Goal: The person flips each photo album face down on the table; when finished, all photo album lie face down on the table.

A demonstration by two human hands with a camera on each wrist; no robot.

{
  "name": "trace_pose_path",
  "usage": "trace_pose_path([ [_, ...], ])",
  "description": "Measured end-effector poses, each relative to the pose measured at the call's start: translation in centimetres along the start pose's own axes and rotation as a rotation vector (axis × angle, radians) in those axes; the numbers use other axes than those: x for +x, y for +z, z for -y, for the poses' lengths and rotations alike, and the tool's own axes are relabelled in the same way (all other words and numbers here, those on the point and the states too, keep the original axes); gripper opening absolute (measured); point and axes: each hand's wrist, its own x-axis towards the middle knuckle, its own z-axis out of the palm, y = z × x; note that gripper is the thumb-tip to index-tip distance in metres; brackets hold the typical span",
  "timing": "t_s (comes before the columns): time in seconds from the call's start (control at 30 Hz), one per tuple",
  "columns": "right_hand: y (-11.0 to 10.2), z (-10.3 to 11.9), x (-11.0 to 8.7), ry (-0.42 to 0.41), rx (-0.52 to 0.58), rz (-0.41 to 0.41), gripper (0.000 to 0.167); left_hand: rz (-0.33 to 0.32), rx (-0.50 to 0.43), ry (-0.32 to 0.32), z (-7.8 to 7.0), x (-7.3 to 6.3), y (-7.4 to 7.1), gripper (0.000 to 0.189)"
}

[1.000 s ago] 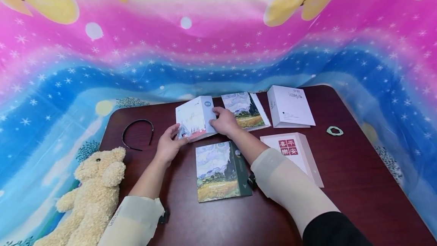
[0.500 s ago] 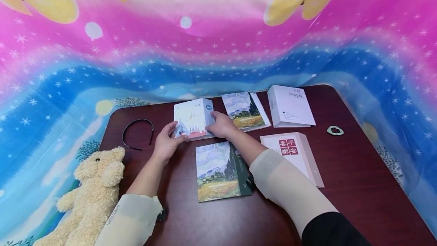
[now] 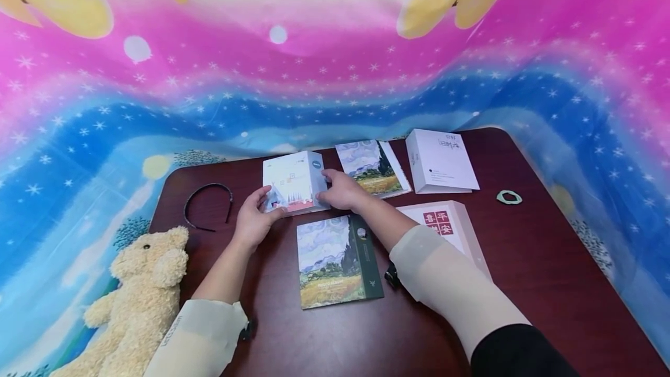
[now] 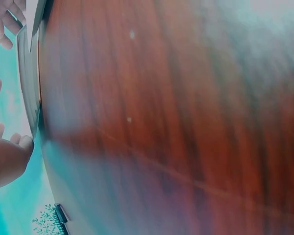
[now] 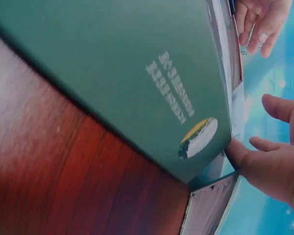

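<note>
In the head view a white photo album [image 3: 288, 176] with a pastel drawing on its cover sits between both hands at the back left of the table. My left hand [image 3: 252, 219] holds its left side, thumb along the lower front edge. My right hand [image 3: 342, 192] holds the right side beside the spine. The far fingertips are partly hidden. The left wrist view catches the left hand [image 4: 10, 159] touching an album's edge. A green spine [image 5: 112, 63] fills much of the right wrist view, with the right hand [image 5: 277, 169] beyond it.
Painted-landscape albums lie in front [image 3: 330, 260] and behind [image 3: 369, 167]. A white album [image 3: 447, 159] and one with red characters [image 3: 437, 223], partly behind the right arm, are rightward. Around them are a black headband [image 3: 209, 185], a green hair tie [image 3: 518, 197] and a teddy bear [image 3: 141, 307].
Both hands shifted the white album slightly left and straightened it from its earlier tilt. In the last half second it hardly moved; the head view shifted a little.
</note>
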Motion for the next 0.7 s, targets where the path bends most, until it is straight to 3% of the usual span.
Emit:
trace_pose_path([
  [0.33, -0.9, -0.5, -0.5, -0.016, 0.107, -0.019, 0.068, -0.046, 0.085, 0.033, -1.0, -0.3, 0.6, 0.068],
  [0.7, -3.2, -2.3, -2.0, -0.062, 0.206, -0.036, 0.06, -0.042, 0.064, 0.074, -2.6, -0.6, 2.0, 0.062],
])
